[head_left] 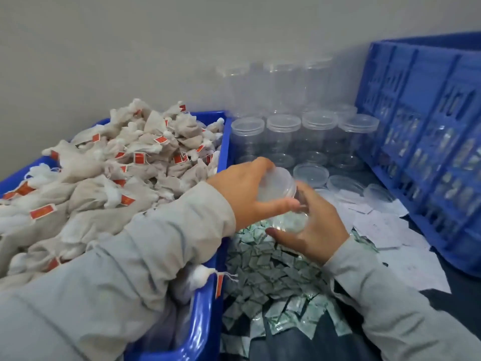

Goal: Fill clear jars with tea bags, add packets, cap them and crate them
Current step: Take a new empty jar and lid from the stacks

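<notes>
A big blue bin (205, 321) took up the left side, heaped with cloth tea bags (109, 178) carrying red tags, one bag hanging over its near right rim. To the right stood a tall blue crate (421, 131), slatted, with pale shapes dimly visible through its openings; what they were could not be told. Between bin and crate, on the dark table (455, 303), a pile of small grey-green packets (273, 280) lay in the near middle, and white paper slips (385, 230) were spread just beyond it toward the crate. Further back, rows of clear jars (283, 134) stood against the wall, the front ones capped, with loose clear lids (311, 171) lying flat in front of them. Above the packet pile both hands met on one clear jar (289, 214), held tilted. The left hand (244, 188), reaching in over the bin's rim in a grey sleeve, had its fingers curled round the jar's upper end, which was blurred, so whether a lid sat there could not be told. The right hand (312, 227) cupped the jar's lower part from the right, thumb wrapped across the near side. The jar's contents were not clear.
</notes>
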The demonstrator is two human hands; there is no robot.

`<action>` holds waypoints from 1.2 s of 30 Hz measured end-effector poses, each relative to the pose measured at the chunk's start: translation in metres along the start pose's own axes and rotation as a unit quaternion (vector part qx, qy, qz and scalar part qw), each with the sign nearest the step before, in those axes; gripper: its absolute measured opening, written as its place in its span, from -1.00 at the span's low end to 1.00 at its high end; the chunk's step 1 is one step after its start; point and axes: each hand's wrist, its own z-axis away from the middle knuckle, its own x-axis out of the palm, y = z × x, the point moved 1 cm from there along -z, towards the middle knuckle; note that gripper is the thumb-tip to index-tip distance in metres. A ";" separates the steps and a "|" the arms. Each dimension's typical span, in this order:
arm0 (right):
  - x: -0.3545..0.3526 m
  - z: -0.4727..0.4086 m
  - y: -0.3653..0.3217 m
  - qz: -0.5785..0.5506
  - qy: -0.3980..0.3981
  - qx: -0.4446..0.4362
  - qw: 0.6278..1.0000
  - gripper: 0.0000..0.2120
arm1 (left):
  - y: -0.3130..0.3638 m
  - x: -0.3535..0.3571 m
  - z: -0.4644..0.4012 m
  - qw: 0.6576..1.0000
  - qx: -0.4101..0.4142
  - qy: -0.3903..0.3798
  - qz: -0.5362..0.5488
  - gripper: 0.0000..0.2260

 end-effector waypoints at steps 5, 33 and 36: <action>0.009 0.006 -0.001 0.031 0.051 0.009 0.998 -0.37 | 0.002 -0.003 -0.003 0.990 0.033 0.046 -0.127 -0.35; -0.003 -0.001 0.013 0.209 0.130 -0.096 0.964 -0.28 | -0.011 0.001 -0.004 0.997 0.058 -0.057 0.003 -0.28; -0.006 -0.001 0.012 0.214 0.156 -0.130 0.955 -0.33 | -0.009 -0.002 -0.003 0.998 0.052 -0.026 -0.007 -0.31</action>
